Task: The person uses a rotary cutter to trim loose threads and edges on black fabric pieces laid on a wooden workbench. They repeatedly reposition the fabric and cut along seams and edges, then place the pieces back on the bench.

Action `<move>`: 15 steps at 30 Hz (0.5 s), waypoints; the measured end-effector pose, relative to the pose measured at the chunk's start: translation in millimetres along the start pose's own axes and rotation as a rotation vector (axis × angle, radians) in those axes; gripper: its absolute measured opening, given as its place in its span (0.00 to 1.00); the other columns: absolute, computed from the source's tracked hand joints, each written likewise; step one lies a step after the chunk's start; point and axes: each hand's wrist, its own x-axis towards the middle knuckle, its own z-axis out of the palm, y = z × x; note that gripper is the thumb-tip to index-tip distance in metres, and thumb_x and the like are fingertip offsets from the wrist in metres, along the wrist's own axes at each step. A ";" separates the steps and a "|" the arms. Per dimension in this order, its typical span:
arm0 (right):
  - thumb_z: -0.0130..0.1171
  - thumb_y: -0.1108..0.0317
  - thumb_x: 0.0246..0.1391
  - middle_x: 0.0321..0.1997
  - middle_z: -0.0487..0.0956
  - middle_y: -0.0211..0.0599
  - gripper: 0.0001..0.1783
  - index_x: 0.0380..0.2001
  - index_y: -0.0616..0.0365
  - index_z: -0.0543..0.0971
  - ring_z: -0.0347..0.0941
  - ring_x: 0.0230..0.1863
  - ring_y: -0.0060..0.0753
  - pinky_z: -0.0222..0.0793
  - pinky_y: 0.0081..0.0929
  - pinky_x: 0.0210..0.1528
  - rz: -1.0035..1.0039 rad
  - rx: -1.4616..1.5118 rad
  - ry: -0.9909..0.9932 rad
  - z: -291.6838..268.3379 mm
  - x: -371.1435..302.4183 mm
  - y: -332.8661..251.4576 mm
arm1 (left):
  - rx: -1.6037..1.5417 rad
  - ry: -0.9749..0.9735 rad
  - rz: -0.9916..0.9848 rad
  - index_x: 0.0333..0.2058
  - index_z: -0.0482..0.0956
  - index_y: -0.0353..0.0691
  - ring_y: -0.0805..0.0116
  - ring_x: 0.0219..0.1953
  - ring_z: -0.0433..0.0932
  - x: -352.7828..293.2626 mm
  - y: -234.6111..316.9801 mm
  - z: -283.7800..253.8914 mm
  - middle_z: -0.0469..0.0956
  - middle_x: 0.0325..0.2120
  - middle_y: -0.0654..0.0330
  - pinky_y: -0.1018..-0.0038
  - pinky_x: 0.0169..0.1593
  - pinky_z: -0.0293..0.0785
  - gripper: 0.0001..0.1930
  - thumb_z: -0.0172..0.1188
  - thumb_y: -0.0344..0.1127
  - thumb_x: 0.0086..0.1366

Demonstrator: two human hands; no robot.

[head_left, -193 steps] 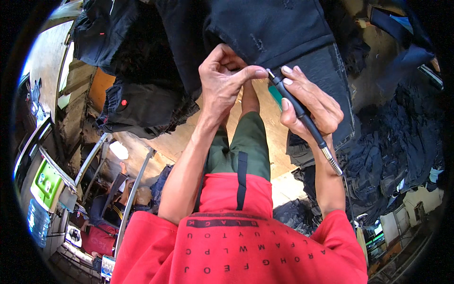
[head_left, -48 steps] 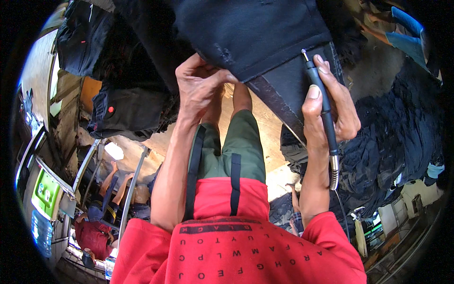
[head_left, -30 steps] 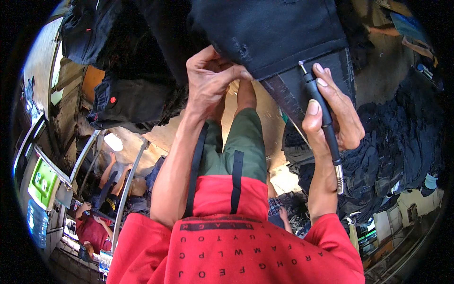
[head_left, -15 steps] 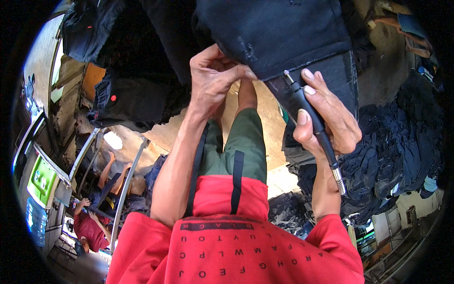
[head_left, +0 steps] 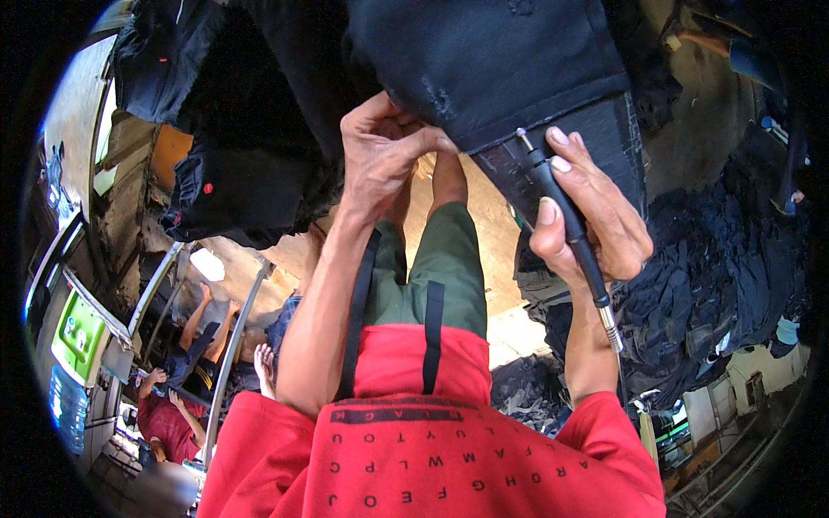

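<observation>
Dark denim trousers [head_left: 492, 60] lie with one leg's hem over a flat dark board [head_left: 596, 129]; a worn, pale patch shows on the fabric. At the hem's left corner my left hand [head_left: 384, 155] is closed, its thumb and fingers pinching the edge of the denim. My right hand [head_left: 600, 207] holds a black rotary-tool handpiece [head_left: 557, 194] like a thick pen. Its small rounded metal tip sits just below the hem seam; whether it touches the cloth I cannot tell. A metal spring sleeve ends the handpiece near my wrist.
More dark trousers [head_left: 246, 177] hang at the left. A large heap of dark garments [head_left: 708, 268] fills the right side. Metal rails [head_left: 233, 345], a green tray [head_left: 78, 337] and a person in a dark red shirt [head_left: 173, 423] are at lower left.
Both hands, the trousers and the handpiece have shifted slightly left together. The tip stays close to the hem seam. Another person's hand now shows beside my left elbow.
</observation>
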 end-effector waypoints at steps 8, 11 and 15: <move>0.49 0.61 0.83 0.56 0.86 0.59 0.25 0.62 0.76 0.78 0.86 0.58 0.47 0.80 0.41 0.65 0.459 0.196 0.673 -12.1 1.3 0.1 | 0.375 -0.020 -0.220 0.48 0.87 0.30 0.72 0.41 0.88 -49.0 63.9 5.1 0.90 0.40 0.54 0.74 0.46 0.86 0.13 0.76 0.27 0.67; 0.49 0.57 0.83 0.52 0.87 0.55 0.26 0.59 0.76 0.79 0.86 0.56 0.46 0.80 0.43 0.66 0.450 0.428 0.779 -27.4 -0.5 7.9 | 0.685 0.179 -0.049 0.56 0.85 0.37 0.73 0.43 0.86 -86.0 120.0 6.8 0.89 0.43 0.58 0.73 0.52 0.85 0.20 0.77 0.32 0.68; 0.66 0.54 0.74 0.48 0.89 0.46 0.20 0.50 0.65 0.85 0.86 0.52 0.40 0.79 0.39 0.59 0.476 0.307 0.548 -44.9 33.1 11.8 | 0.964 0.461 0.145 0.72 0.69 0.39 0.55 0.67 0.76 -54.2 177.0 10.3 0.75 0.67 0.47 0.59 0.68 0.77 0.42 0.81 0.40 0.64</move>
